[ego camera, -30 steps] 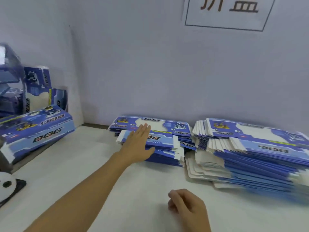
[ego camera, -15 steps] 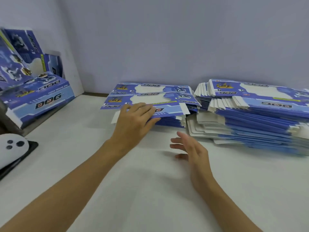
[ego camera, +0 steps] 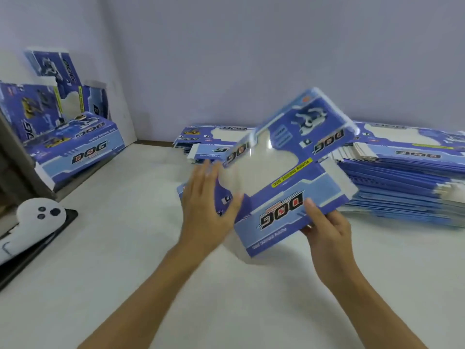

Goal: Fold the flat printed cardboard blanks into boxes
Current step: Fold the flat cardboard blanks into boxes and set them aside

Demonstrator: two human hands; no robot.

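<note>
Head view: one blank is raised just in front of the right stack; right hand pinches its near edge, left hand lies flat, fingers straight, against its left end; judged light, thin, bendable, best held by edges beside creases

Held blank: a blue-and-white printed cardboard blank with a clear window and "DOG" lettering, lifted off the table, tilted, far end raised, blurred.
Grip: right hand pinches its near right edge; left hand lies with straight fingers against its left end.
Near stack: low pile of flat blue printed blanks behind the held blank, by the wall.
Right stack: taller pile of flat blue printed blanks, slightly fanned, to the right.
Folded boxes: blue printed cardboard boxes, set up, at far left.
</note>
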